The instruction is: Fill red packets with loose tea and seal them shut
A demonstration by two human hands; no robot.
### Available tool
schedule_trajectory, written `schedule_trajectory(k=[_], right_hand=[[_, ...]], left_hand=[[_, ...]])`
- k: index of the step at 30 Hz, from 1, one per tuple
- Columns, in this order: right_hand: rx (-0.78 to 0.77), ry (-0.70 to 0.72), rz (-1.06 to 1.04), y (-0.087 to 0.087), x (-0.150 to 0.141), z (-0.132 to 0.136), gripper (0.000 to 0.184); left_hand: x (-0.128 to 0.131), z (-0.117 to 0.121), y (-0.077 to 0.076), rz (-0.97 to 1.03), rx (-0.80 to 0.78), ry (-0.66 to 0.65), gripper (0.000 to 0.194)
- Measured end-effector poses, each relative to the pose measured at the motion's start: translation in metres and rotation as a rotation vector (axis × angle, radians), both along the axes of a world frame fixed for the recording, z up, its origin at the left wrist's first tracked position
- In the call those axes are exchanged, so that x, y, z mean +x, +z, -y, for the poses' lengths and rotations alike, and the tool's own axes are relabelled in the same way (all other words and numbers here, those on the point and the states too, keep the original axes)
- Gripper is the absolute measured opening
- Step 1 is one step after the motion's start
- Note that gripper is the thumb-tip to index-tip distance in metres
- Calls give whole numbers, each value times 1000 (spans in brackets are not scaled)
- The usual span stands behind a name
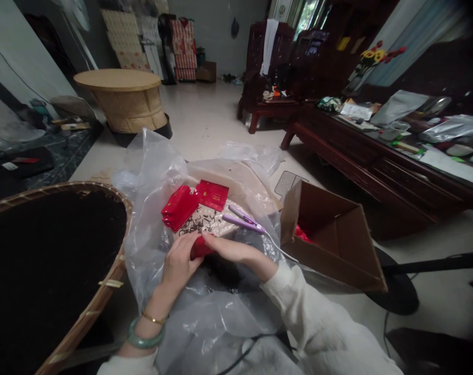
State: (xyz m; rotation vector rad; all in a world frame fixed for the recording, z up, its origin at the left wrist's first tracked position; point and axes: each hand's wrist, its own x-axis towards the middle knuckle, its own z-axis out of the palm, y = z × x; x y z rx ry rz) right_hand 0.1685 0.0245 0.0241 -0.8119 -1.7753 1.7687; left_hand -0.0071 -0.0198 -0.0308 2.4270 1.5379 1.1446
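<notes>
Left hand (178, 261) grips a pouch (201, 247), seemingly steadying it; right hand (234, 250) touches it, grip unclear. Next move calls for avoiding the iron (242, 224) near the plastic's (142, 219) right edge.

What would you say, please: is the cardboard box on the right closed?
No, the cardboard box is open, with red material visible inside.

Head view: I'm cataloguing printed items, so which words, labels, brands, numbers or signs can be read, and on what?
No text can be read for certain.
Pile of red packets and red packet beside it: gold marks, too small.
White tag at far left: too small.
Pale boxes and red-and-white boxes at the back: markings too blurred.
</notes>
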Motion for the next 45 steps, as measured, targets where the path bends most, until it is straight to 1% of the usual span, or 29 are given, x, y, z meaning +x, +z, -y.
schedule_trajectory(k=[3,4,6,7,8,9,10,12,13,14,15,16,19,22,24,27,31,35,37,39,41,43,45], right_hand=[[-26,-15,-27,11,16,4,76],[-25,-55,-53,14,23,4,76],[38,-205,-50,15,37,6,67],[104,-262,9,13,42,7,58],[186,-274,112,8,47,8,47],[274,-229,254,0,50,10,37],[356,-136,412,-8,51,12,44],[470,98,699,-26,49,17,86],[510,180,805,-33,46,20,104],[548,226,884,-39,43,23,115],[586,244,934,-44,40,25,119],[620,239,955,-47,36,27,118],[661,163,924,-49,27,31,104],[625,91,861,-46,17,31,88],[595,58,803,-45,9,30,84],[565,56,749,-43,-3,25,79],[557,65,755,-42,-13,24,61],[591,38,868,-46,-12,31,59],[609,25,856,-51,-9,32,56],[581,-19,746,-55,-3,27,46],[509,-108,606,-56,7,19,36],[428,-205,471,-50,17,8,27],[362,-259,330,-36,28,-1,20]], left_hand=[[-1,1,-1,82,-11,46,44],[-1,1,-1,110,-13,67,42],[-2,0,0,162,-26,105,39],[-3,0,1,184,-40,118,39],[-4,0,1,203,-55,128,39],[-4,0,1,221,-68,137,39],[-5,0,1,236,-79,146,40],[-6,0,1,263,-101,162,41],[-6,0,1,276,-111,167,41],[-6,1,1,289,-119,171,41],[-6,1,1,301,-128,173,41],[-6,1,0,312,-137,175,42],[-5,1,0,337,-159,186,43],[-5,1,0,360,-172,197,43],[-5,1,0,372,-178,200,44],[-6,1,1,377,-182,212,45],[-7,0,3,400,-179,234,45],[-7,-1,1,414,-166,225,44],[-8,-1,-1,404,-154,226,44],[-8,-2,-3,401,-144,223,45],[-9,-2,-5,412,-140,213,45],[-10,-2,-7,425,-138,208,45],[-9,-3,-8,418,-131,209,45]])
